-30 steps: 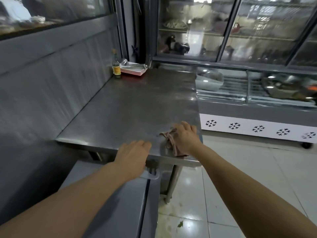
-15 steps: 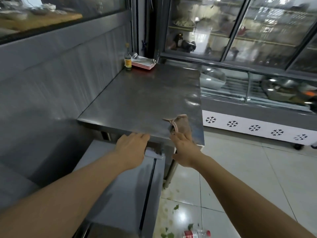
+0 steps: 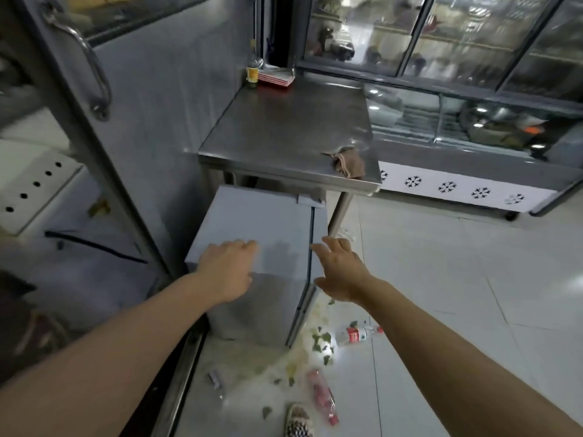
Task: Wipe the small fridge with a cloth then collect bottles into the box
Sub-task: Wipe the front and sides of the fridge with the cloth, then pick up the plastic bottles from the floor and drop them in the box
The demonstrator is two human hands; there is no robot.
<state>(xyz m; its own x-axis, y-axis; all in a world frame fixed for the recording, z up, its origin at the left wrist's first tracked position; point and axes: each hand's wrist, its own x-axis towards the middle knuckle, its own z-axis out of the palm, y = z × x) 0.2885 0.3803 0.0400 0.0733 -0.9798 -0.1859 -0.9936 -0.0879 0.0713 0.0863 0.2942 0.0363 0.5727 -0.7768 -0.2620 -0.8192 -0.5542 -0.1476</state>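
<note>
The small grey fridge [image 3: 252,222] stands under a steel table [image 3: 284,127]. My left hand [image 3: 227,269] rests flat on the fridge's top near its front edge, fingers spread. My right hand [image 3: 340,269] is open beside the fridge's right front corner, holding nothing. A brown cloth [image 3: 348,162] lies crumpled on the table's front right corner, apart from both hands. On the floor lie a clear bottle with a red label [image 3: 356,335] and a red-tinted bottle [image 3: 323,395].
A small bottle [image 3: 252,70] and stacked red-rimmed trays [image 3: 276,77] sit at the table's back. Leaf scraps and spill [image 3: 315,345] litter the floor by the fridge. A glass display chiller [image 3: 457,184] runs along the right. A metal door frame [image 3: 94,146] stands left. A shoe [image 3: 298,421] shows below.
My right hand let go of the cloth, which stays on the table corner. Both hands came down and back to the fridge. The view pulled back, showing bottles on the floor.
</note>
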